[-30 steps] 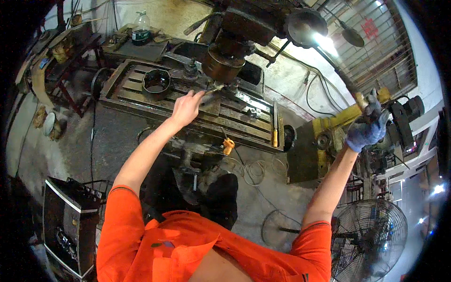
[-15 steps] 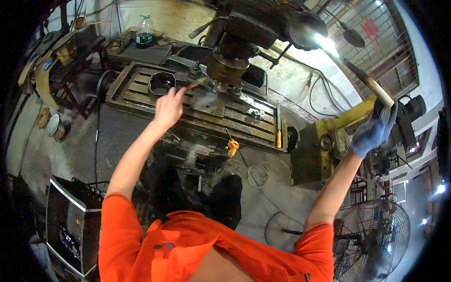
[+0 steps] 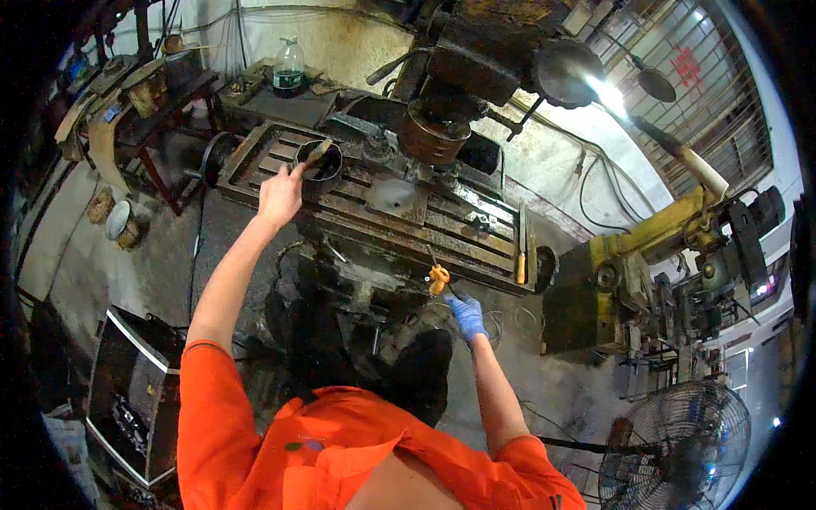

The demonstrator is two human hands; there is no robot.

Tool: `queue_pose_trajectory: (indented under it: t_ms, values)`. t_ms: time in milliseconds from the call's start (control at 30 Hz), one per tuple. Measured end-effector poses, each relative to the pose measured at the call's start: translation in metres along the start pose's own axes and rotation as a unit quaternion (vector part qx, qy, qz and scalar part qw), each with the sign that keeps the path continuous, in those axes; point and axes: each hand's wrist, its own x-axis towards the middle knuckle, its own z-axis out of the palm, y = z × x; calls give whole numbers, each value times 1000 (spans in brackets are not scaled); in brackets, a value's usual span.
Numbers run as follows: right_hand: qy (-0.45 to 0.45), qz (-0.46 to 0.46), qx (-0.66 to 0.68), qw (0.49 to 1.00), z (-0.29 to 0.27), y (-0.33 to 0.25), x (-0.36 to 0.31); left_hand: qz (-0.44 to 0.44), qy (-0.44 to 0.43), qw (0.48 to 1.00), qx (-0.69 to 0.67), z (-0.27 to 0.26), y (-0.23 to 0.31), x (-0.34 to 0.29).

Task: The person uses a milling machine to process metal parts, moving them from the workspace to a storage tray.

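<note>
My bare left hand [image 3: 279, 197] is closed on the handle of a brush [image 3: 318, 154]. The brush head is over a dark round pot [image 3: 337, 170] on the slotted machine table [image 3: 399, 223]. My right hand [image 3: 468, 319], in a blue glove, is just in front of the table's front edge, its fingers stretched toward an orange-yellow handle [image 3: 439, 279]. A gap between the glove and the handle is hard to make out. The machine's spindle head [image 3: 435, 132] hangs above the table, behind the pot.
A lit lamp [image 3: 605, 92] hangs at the upper right, near a pale-ended lever [image 3: 704, 174]. An orange-handled tool [image 3: 521, 268] lies at the table's right end. A large fan [image 3: 680, 446] stands at the lower right, and an open cabinet [image 3: 136, 391] at the lower left. A plastic bottle [image 3: 289, 70] stands behind.
My right hand has come down from the pale-ended lever at the right to the table's front edge. My left hand has drawn the brush back from the spindle area to above the pot.
</note>
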Motion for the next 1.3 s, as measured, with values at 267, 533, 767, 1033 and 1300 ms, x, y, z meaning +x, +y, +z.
queue_pose_trajectory:
  t_ms: [267,533,767,1033,1300]
  values:
    - [10,26,62,998,60,37,41,19,-32,998,-52,-28,-1,-7]
    - [141,-351,68,923,14,-99,-47,-212,-67,972,-82,-76,-133,-74]
    - [-94,-108,-482,865,-5,-196,-54,-125,-274,948,-100,-65,-167,-134]
    - [-23,-113,-418,901,46,-221,30,-68,-284,950,-108,-73,-99,-110]
    - [-250,-148,-404,867,18,-203,-66,-32,-343,937,-65,-51,-63,-127]
